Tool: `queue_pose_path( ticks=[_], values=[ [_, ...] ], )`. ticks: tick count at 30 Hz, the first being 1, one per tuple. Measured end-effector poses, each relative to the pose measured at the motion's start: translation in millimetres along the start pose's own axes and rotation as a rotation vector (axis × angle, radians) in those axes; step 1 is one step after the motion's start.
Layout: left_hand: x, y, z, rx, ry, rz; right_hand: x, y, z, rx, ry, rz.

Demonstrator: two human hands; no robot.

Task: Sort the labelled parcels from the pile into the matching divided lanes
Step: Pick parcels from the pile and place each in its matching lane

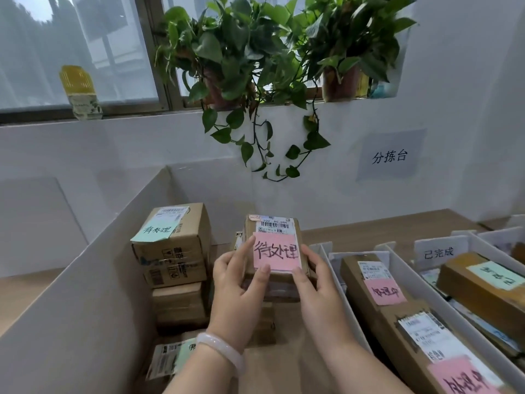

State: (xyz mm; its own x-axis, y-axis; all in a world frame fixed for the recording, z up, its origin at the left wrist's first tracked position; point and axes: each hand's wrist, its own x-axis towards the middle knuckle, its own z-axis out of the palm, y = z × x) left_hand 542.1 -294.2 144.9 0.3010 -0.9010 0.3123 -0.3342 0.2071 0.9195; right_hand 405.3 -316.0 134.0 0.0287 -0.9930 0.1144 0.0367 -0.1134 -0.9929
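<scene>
A small cardboard parcel (279, 231) with a white shipping label and a pink handwritten note is held up between both hands, above the pile. My left hand (237, 282) grips its left side, thumb on the pink note's lower edge. My right hand (315, 280) grips its right side and lower corner. Behind and left stands a stack of cardboard parcels (173, 251), the top one bearing a green note. To the right run white divided lanes (403, 277); the nearest holds a long box (397, 317) with pink notes.
A tall white cardboard wall (85, 294) bounds the pile on the left. Another lane further right holds a box with a green note (488, 282) behind a white lane tag (439, 253). Potted trailing plants (255, 66) hang from the windowsill above. More parcels (170, 356) lie low in the pile.
</scene>
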Motion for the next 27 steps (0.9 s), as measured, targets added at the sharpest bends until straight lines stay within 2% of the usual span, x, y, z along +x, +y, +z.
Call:
queue_pose_path(
  ticks=[5, 9, 14, 20, 24, 27],
  values=[
    [-73.6, 57.3, 10.7, -0.08, -0.069, 0.016, -92.4, -40.7, -52.1, -0.032, 0.124, -0.12],
    [-133.2, 93.4, 28.3, -0.225, -0.234, -0.05, -167.3, -59.3, -103.2, -0.136, 0.214, -0.131],
    [-203.8, 132.4, 67.1, -0.256, -0.427, 0.009, -249.0, -83.6, -169.5, -0.232, 0.351, -0.138],
    [-290.7, 179.6, 118.8, -0.339, -0.496, -0.013, -334.7, -105.1, -259.9, -0.412, 0.401, -0.115],
    [-357.4, 212.3, 168.8, -0.339, -0.52, 0.026, -398.7, -113.5, -335.6, -0.566, 0.422, -0.136],
    [-413.5, 237.4, 217.1, -0.299, -0.566, 0.075, -449.0, -124.6, -404.1, -0.726, 0.404, -0.08]
  ],
)
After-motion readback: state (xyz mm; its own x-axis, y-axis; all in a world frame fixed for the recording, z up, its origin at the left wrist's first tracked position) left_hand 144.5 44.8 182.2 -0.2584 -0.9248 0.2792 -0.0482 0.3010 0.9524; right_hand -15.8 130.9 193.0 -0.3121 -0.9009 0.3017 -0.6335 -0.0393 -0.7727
